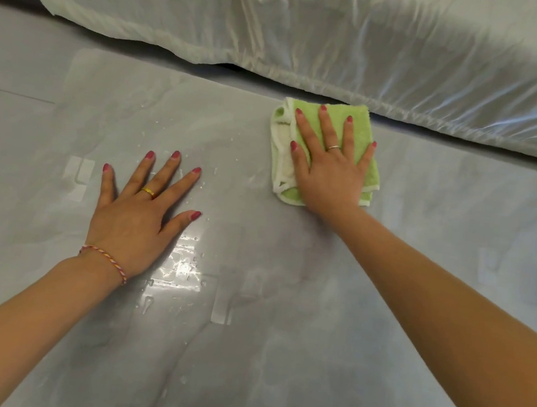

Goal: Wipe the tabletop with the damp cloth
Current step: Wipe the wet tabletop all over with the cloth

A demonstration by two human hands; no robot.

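Right hand [330,168] flat on cloth [362,127]

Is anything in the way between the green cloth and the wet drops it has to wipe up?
Nothing visible blocks it. The right hand presses flat on the green cloth, and bare tabletop lies between it and the water drops. The left hand rests flat beside those drops and may need to move.

Soft, even daylight is filling my view, bright but not harsh. A hard white glare is bouncing off the wet tabletop [275,356] just beside my left hand [133,220]. Only faint shadows are sitting under my palms. The wide lens is bowing the edges, and the plastic sheet [315,30] up top is gleaming.
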